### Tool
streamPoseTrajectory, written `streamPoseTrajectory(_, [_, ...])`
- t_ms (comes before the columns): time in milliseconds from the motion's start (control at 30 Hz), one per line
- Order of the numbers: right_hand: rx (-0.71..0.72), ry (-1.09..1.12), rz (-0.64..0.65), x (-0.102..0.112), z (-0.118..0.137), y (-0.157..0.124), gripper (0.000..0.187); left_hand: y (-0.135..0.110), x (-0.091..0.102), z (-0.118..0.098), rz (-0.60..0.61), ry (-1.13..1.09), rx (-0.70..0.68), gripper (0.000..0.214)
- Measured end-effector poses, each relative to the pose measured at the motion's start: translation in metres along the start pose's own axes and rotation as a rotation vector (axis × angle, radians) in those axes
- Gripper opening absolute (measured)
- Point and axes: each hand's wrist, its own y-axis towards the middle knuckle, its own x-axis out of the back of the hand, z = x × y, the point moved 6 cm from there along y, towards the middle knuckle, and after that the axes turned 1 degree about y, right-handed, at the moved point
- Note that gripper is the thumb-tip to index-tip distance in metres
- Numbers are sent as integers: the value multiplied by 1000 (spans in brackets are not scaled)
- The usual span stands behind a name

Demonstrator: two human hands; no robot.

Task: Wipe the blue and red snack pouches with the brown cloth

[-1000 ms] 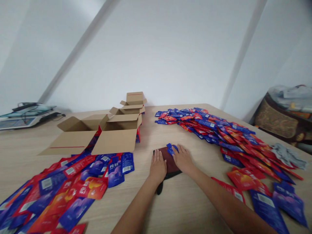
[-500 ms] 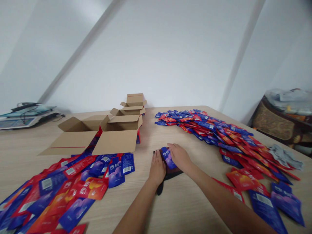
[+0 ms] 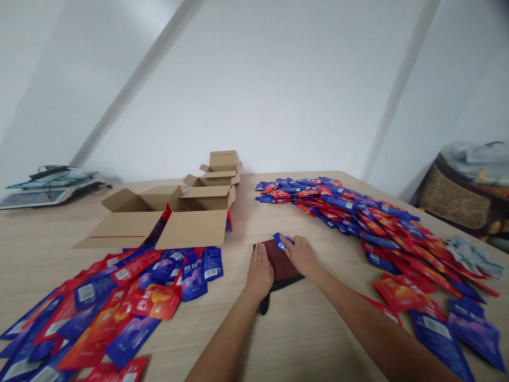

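Left hand (image 3: 260, 271) lies flat on the maroon pad (image 3: 283, 266); right hand (image 3: 303, 258) partly covers a blue pouch (image 3: 280, 242), grip unclear; lopsided pressure could make the pad skid.

Pouches (image 3: 115, 307) look glossy, plasticky — boxes (image 3: 193, 228) matt cardboard, tabletop (image 3: 296, 329) wood-grained.

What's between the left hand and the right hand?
In the head view, a brownish-red pad lies between the left hand and right hand, with a blue packet showing at the right hand's fingers.
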Motion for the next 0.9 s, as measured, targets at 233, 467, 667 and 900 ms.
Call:
streamPoseTrajectory(233, [-1, -1, -81, 45, 15, -12, 48, -1, -2, 3, -45, -29, 12, 60])
streamPoseTrajectory(467, [93, 99, -83, 37, 51, -12, 42, 0, -1, 2, -41, -34, 7, 58])
streamPoseTrajectory(667, [28, 87, -166, -6, 49, -18, 45, 1, -4, 4, -44, -27, 10, 56])
streamPoseTrajectory(900, [-41, -44, -40, 3, -5, -5, 43, 0, -5, 5, -24, -33, 2, 60])
